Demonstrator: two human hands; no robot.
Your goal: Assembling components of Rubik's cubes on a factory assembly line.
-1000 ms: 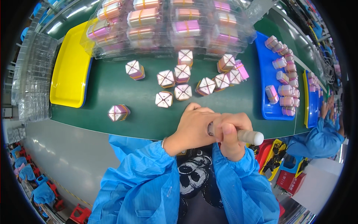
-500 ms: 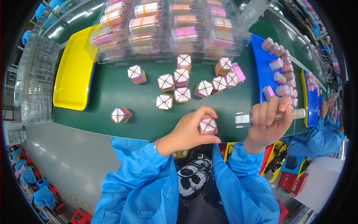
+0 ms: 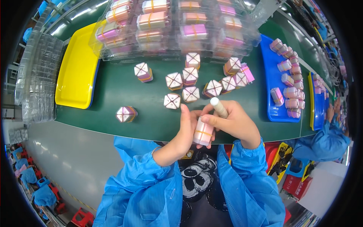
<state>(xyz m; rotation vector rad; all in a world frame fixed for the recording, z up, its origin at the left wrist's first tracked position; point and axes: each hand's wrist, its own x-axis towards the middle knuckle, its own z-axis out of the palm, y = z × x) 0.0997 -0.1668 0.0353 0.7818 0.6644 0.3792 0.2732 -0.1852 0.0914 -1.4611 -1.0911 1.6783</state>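
Note:
Near the table's front edge my left hand (image 3: 182, 132) is closed around a pink bundle (image 3: 204, 131). An orange-yellow rubber band circles the bundle, and its long side faces up. My right hand (image 3: 237, 122) meets it from the right, its fingers at the bundle's upper end. In that hand is a pale hand tool with a round handle (image 3: 219, 108), whose end sticks up between thumb and fingers. The tool's other end is hidden by my hands. Just beyond stand several similar bundles (image 3: 173, 101) with white triangular end faces; one more (image 3: 126, 114) is off to the left.
Clear plastic trays (image 3: 166, 51) of banded bundles are stacked at the back. A yellow tray (image 3: 62, 90) lies on the left beside piled clear trays (image 3: 36, 75). On the right, a blue tray (image 3: 270, 102) holds several bundles. Another person's blue sleeve (image 3: 325, 138) shows at far right.
My right hand has come left with the tool, from beside the blue tray to my left hand. The bundle has turned from end face up to long side up.

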